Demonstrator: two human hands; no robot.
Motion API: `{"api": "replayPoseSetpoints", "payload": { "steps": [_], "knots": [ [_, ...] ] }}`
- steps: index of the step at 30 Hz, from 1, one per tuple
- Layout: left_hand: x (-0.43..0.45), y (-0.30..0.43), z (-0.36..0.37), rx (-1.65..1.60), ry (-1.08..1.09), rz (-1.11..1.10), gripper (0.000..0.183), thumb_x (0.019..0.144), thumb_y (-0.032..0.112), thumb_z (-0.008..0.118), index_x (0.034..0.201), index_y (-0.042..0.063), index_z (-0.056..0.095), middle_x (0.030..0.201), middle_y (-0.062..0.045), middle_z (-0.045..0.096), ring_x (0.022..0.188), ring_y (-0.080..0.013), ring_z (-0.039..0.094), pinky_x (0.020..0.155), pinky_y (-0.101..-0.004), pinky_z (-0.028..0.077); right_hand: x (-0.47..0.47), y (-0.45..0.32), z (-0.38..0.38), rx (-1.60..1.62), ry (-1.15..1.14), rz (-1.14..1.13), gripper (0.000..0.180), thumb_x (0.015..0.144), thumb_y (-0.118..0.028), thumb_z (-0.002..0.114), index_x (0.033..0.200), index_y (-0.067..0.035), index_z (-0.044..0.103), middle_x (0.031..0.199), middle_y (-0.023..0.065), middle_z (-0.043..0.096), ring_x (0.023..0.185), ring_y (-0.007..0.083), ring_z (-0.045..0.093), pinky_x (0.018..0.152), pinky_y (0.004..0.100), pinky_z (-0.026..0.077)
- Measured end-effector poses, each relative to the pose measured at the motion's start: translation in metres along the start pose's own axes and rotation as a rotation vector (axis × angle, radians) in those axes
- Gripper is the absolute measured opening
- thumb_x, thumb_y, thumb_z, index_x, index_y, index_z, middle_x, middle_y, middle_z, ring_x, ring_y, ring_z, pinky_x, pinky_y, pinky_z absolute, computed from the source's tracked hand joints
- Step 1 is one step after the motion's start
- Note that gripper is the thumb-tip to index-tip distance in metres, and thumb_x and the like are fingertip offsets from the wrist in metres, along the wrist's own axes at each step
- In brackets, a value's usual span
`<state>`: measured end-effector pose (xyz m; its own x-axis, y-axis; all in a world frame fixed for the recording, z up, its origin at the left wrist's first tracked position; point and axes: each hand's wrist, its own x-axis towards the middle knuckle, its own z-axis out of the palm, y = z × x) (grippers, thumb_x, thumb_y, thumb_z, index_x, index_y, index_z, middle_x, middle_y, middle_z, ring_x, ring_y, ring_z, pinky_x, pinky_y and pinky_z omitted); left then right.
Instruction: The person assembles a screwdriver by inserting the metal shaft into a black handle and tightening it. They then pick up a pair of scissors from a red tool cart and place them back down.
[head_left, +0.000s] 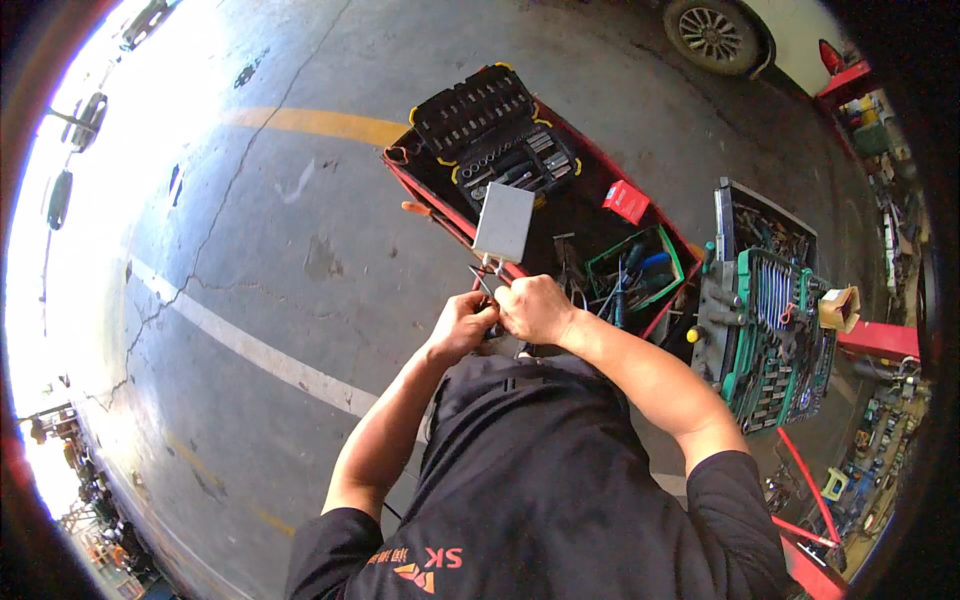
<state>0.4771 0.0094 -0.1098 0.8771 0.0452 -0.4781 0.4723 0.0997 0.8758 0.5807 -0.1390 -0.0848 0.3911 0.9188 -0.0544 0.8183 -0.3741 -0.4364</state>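
Note:
Close in front of my waist, my left hand (463, 324) and my right hand (534, 307) meet, fingers closed on a small dark part that they mostly hide. A thin dark rod or cable end (481, 279) sticks up from between them. Just beyond my fingers, a flat grey metal box (505, 223) with short pale fittings at its near end lies over the edge of a red tool cart (427, 196). An open black socket set case (480, 112) stands behind the box, with sockets in its lid and base.
On the cart are a small red carton (626, 202) and a green-edged tray (679, 262) of hand tools. An orange-handled tool (417, 208) juts from its left edge. To the right stands a green tool case (742, 300) of wrenches and sockets, beside an open cardboard box (838, 309). A car wheel (711, 34) is beyond.

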Motion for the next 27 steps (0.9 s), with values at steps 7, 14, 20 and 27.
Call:
{"api": "replayPoseSetpoints", "payload": {
  "steps": [7, 14, 20, 27],
  "knots": [
    [0.008, -0.017, -0.002, -0.243, -0.136, -0.032, 0.011, 0.086, 0.012, 0.057, 0.087, 0.0, 0.058, 0.072, -0.002, 0.055, 0.059, -0.0112, 0.052, 0.051, -0.0271, 0.044, -0.01, 0.019, 0.036, 0.964, -0.03, 0.453, 0.018, 0.084, -0.013, 0.054, 0.076, -0.002, 0.065, 0.062, 0.0048, 0.062, 0.056, 0.0172, 0.062, 0.053, 0.0336, 0.049],
    [0.009, -0.016, -0.003, -0.218, -0.12, 0.02, 0.016, 0.089, 0.015, 0.058, 0.087, 0.0, 0.058, 0.072, -0.004, 0.056, 0.057, -0.0119, 0.052, 0.051, -0.0265, 0.043, -0.02, 0.026, 0.023, 1.137, -0.165, 0.421, 0.016, 0.09, -0.012, 0.058, 0.098, 0.002, 0.063, 0.08, 0.0036, 0.065, 0.068, 0.0097, 0.06, 0.063, 0.0267, 0.051],
    [0.005, -0.011, -0.004, -0.392, -0.209, -0.055, 0.017, 0.091, 0.018, 0.057, 0.086, 0.002, 0.056, 0.07, -0.004, 0.055, 0.055, -0.0124, 0.05, 0.05, -0.0268, 0.041, -0.017, 0.023, 0.01, 1.114, -0.213, 0.368, 0.013, 0.088, -0.01, 0.061, 0.094, 0.001, 0.064, 0.08, 0.0005, 0.064, 0.071, 0.0087, 0.059, 0.066, 0.0263, 0.05],
    [0.006, -0.022, -0.004, -0.641, -0.229, -0.174, 0.014, 0.089, 0.016, 0.056, 0.084, 0.003, 0.054, 0.067, -0.005, 0.053, 0.053, -0.0167, 0.05, 0.05, -0.03, 0.042, -0.013, 0.021, 0.009, 0.502, 0.019, -0.019, 0.012, 0.08, -0.016, 0.064, 0.086, -0.006, 0.062, 0.074, 0.0131, 0.062, 0.068, 0.0239, 0.063, 0.063, 0.0347, 0.051]
  ]
}}
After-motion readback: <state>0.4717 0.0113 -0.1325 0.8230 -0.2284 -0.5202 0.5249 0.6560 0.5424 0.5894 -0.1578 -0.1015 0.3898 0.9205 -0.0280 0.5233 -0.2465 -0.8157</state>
